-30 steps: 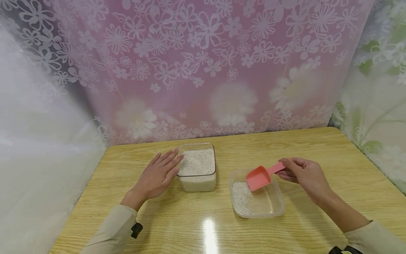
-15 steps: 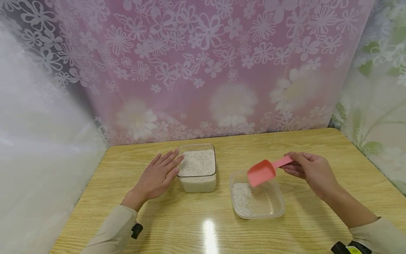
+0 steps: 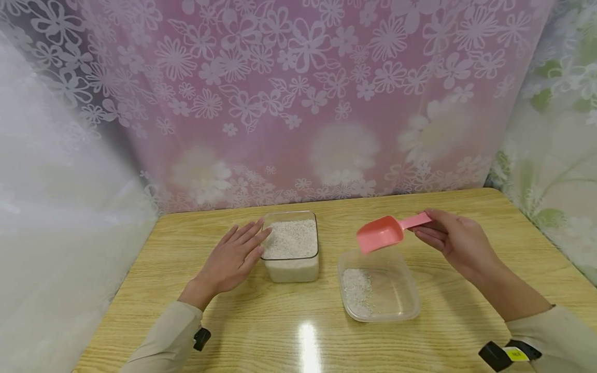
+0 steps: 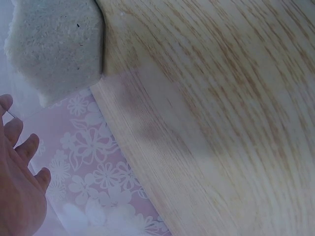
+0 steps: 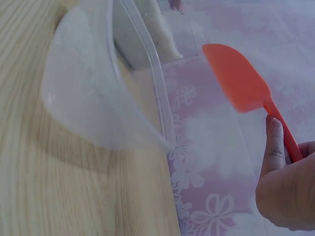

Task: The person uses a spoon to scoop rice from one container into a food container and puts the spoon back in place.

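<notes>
A coral-pink scoop (image 3: 380,234) is held by its handle in my right hand (image 3: 459,241), between thumb and fingers. It hangs over the far rim of a low clear plastic container (image 3: 396,298), and its bowl looks bare inside. White rice (image 3: 356,290) lies along the left part of that container. To the left stands a taller clear container (image 3: 294,270), nearly full of rice (image 3: 290,238). My left hand (image 3: 235,254) rests with straight, spread fingers at its left rim. In the right wrist view the scoop (image 5: 238,78) shows its underside, raised above the clear container (image 5: 98,98).
Both containers stand on a wood-grain table (image 3: 252,331). A pink floral curtain (image 3: 280,103) hangs behind the table's far edge. White sheeting (image 3: 56,233) covers the left side, and a green-flowered curtain (image 3: 555,171) the right.
My right hand has lifted the scoop up and away from inside the low container, and its bowl has levelled out. My left hand and both containers have stayed in place.
</notes>
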`<state>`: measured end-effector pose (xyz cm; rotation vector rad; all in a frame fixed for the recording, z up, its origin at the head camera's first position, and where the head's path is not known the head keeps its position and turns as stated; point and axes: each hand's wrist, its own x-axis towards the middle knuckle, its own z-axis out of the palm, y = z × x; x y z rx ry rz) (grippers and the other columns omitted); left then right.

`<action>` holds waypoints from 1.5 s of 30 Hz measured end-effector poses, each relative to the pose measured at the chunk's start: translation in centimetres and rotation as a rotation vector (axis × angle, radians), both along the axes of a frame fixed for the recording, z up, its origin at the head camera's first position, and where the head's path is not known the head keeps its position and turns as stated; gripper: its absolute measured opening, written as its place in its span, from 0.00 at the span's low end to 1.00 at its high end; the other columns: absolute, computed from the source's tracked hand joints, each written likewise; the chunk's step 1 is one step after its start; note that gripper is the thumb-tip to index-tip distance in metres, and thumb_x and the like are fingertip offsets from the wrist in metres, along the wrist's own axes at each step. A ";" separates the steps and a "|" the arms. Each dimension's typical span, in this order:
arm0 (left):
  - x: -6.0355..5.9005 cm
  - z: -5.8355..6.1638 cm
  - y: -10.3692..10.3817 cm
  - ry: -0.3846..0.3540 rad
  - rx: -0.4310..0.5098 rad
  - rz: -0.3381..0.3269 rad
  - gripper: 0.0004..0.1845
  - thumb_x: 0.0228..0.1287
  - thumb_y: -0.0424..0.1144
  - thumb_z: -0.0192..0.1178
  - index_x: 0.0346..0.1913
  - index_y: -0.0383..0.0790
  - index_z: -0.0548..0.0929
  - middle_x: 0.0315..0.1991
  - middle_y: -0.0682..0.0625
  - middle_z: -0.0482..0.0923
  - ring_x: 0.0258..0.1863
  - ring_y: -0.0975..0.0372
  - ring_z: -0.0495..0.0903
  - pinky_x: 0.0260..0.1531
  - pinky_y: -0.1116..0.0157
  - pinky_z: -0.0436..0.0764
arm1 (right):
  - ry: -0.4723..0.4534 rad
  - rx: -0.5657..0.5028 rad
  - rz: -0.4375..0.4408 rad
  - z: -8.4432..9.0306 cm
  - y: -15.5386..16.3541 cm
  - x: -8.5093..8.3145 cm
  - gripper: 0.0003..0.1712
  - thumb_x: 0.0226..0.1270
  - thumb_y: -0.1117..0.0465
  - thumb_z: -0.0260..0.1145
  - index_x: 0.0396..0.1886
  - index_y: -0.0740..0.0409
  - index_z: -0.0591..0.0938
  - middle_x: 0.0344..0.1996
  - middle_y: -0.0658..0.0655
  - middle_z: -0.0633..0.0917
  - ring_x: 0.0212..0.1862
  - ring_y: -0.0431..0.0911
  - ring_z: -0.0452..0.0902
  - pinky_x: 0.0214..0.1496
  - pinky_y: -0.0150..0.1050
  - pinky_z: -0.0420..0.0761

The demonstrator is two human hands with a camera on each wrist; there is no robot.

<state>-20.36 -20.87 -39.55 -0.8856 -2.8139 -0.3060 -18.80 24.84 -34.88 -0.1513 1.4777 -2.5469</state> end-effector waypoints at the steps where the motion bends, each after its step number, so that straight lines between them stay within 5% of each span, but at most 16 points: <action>1: 0.0 0.0 0.0 0.001 0.001 0.000 0.28 0.78 0.55 0.30 0.75 0.54 0.56 0.75 0.54 0.46 0.73 0.59 0.47 0.71 0.54 0.42 | -0.003 -0.013 0.002 0.1 -0.1 -0.1 0.12 0.74 0.64 0.56 0.43 0.65 0.83 0.38 0.61 0.87 0.41 0.49 0.85 0.47 0.39 0.80; 13: 0.0 0.1 0.1 0.008 -0.001 -0.001 0.27 0.78 0.55 0.31 0.75 0.54 0.56 0.75 0.55 0.46 0.73 0.57 0.49 0.71 0.53 0.42 | -0.055 -0.104 -0.004 1.1 -2.6 -1.2 0.09 0.71 0.65 0.59 0.42 0.64 0.84 0.37 0.62 0.86 0.41 0.50 0.85 0.47 0.39 0.81; 29: 0.0 0.0 0.0 0.007 -0.001 0.007 0.27 0.78 0.55 0.31 0.75 0.54 0.56 0.75 0.54 0.47 0.73 0.60 0.46 0.71 0.54 0.42 | -0.064 -0.064 0.027 1.9 -7.7 -3.1 0.10 0.72 0.63 0.58 0.42 0.63 0.83 0.36 0.62 0.86 0.38 0.47 0.85 0.46 0.36 0.81; 37: -0.1 0.0 0.0 0.008 0.004 0.006 0.27 0.78 0.55 0.31 0.75 0.54 0.57 0.75 0.55 0.46 0.73 0.60 0.46 0.71 0.54 0.42 | -0.067 0.022 0.023 1.5 -10.1 -3.7 0.10 0.73 0.61 0.57 0.42 0.62 0.83 0.34 0.61 0.87 0.37 0.45 0.85 0.46 0.35 0.81; 45: -0.1 0.0 0.0 0.002 0.004 0.008 0.27 0.78 0.55 0.31 0.75 0.55 0.56 0.75 0.55 0.46 0.73 0.60 0.46 0.71 0.55 0.41 | -0.025 0.135 0.002 1.2 -12.3 -3.8 0.16 0.74 0.61 0.56 0.52 0.70 0.75 0.32 0.60 0.87 0.35 0.45 0.86 0.45 0.36 0.81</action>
